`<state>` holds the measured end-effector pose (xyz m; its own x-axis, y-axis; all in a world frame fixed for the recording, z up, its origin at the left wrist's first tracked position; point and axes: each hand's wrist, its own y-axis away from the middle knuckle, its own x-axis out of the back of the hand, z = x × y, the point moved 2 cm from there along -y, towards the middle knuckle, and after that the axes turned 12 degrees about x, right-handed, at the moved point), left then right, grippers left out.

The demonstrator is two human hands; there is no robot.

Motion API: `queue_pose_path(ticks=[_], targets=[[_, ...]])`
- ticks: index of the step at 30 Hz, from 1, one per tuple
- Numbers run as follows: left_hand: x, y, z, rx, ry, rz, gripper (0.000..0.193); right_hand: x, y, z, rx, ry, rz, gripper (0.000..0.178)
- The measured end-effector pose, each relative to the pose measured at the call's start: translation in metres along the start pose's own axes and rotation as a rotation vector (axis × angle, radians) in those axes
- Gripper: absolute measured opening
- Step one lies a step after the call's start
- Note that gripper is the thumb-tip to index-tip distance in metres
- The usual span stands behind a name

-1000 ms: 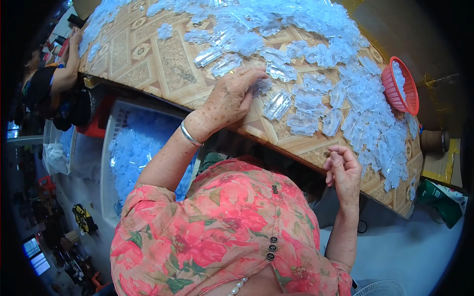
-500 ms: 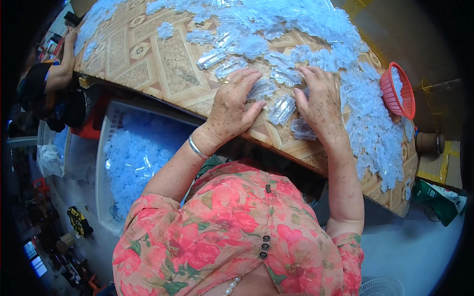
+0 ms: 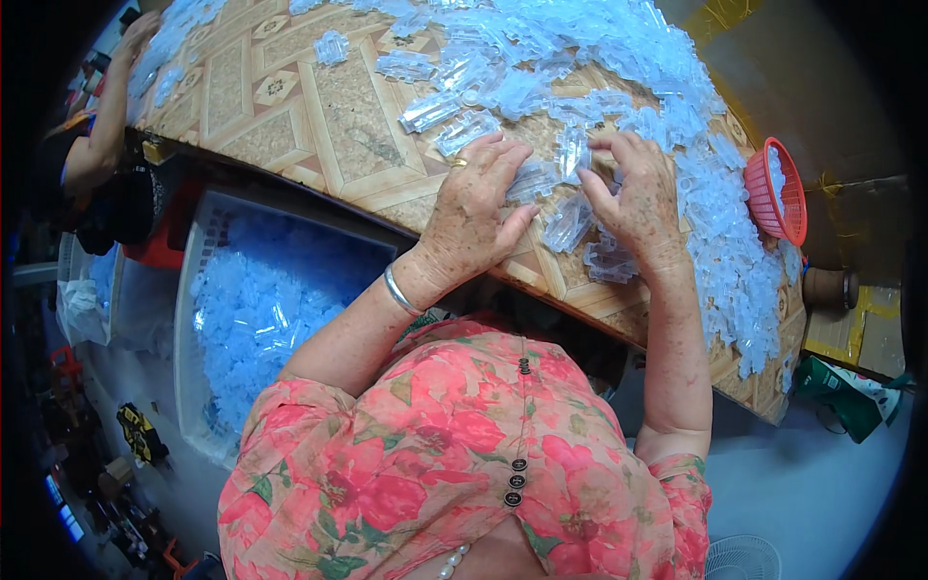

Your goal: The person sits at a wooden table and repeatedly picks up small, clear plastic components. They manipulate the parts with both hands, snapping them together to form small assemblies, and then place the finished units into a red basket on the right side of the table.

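Clear plastic pieces (image 3: 532, 182), long and ribbed, lie loose between my hands at the table's near edge. My left hand (image 3: 474, 198) rests on the tabletop with thumb and fingers apart, beside these pieces and just below another clear piece (image 3: 467, 131). My right hand (image 3: 638, 198) pinches one clear plastic piece (image 3: 572, 148) between thumb and fingertips; it stands roughly lengthwise away from me. Under that hand's thumb side lie two more pieces, one tilted (image 3: 567, 223) and one near the wrist (image 3: 609, 261).
A large heap of clear pieces (image 3: 580, 48) covers the table's far and right side. On the right stands a red basket (image 3: 793, 198) holding pieces. Below the table at left is a white crate (image 3: 193, 319) full of them. Another person's arm (image 3: 114, 97) reaches in far left.
My right hand has closed on a clear piece and turned it from lying crosswise to pointing away. My left hand has shifted slightly right. The other person's arm has moved up.
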<state>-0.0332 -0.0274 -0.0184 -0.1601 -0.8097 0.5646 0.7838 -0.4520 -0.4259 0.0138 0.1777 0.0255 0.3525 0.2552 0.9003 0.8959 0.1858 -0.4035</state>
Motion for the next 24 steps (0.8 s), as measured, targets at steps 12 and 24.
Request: queue_pose_path(ticks=[12, 24], targets=[[0.001, 0.0, 0.002, 0.002, -0.022, 0.073, 0.063, -0.005, 0.0, 0.0, -0.134, 0.037, -0.119, 0.061], [0.002, 0.004, 0.001, 0.06, -0.03, 0.169, 0.046, 0.002, 0.019, -0.005, -0.27, -0.138, 0.166, 0.038]])
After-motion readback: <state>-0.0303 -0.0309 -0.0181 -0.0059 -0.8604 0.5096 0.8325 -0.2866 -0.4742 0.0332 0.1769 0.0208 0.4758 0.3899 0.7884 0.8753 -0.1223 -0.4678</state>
